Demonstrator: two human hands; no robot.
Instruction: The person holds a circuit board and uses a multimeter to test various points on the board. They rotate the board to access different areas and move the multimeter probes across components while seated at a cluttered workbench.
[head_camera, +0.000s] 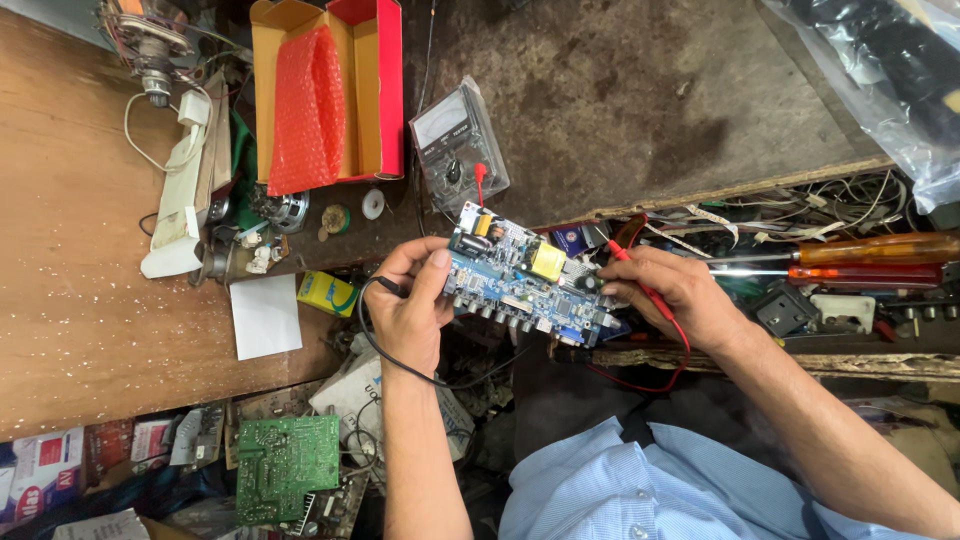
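The blue circuit board (525, 282) is being held above the cluttered surface (80, 250), left hand (410, 305) fingers clamped on its edge; right hand (675, 295) fingers are pinching the red probe (635, 272). Light, stiff, fragile: best gripped by edges.

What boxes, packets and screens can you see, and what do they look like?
Open cardboard box: top middle, red and orange, red bubble wrap inside.
Meter: right of the box, grey, pale dial window, in clear plastic.
Small yellow packet: beside the left hand.
Clear plastic bag: top right corner.
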